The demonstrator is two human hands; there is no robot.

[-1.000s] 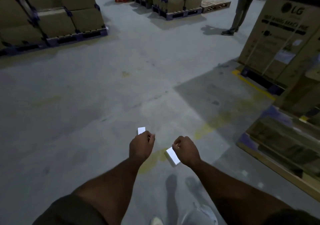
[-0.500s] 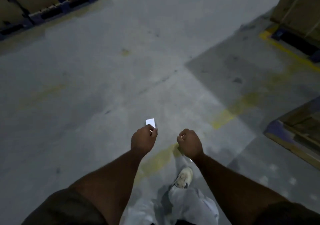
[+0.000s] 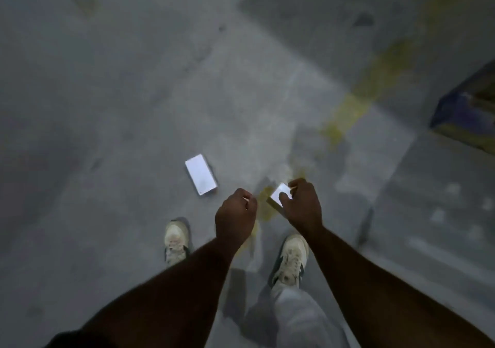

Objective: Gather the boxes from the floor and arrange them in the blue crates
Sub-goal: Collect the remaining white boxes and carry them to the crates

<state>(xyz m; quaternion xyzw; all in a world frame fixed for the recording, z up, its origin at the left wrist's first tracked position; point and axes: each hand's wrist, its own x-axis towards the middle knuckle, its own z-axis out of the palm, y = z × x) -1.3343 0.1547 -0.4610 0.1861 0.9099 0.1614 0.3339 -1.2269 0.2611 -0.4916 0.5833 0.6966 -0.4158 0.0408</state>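
- Right hand [image 3: 302, 203]: pinches a small white box [image 3: 280, 195] above the concrete floor [image 3: 134, 93].
- Left hand [image 3: 235, 215]: fingers curled; contents cannot be told.
- Second white box [image 3: 201, 174]: flat on the floor, at 11 o'clock from the left hand, apart from it.

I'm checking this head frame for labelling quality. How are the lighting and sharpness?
Head view: dim overall, with the concrete floor smeared by motion blur; the white box on the floor and the white box pinched in the right hand glare featureless white; the left hand reads dark, its grip unclear.
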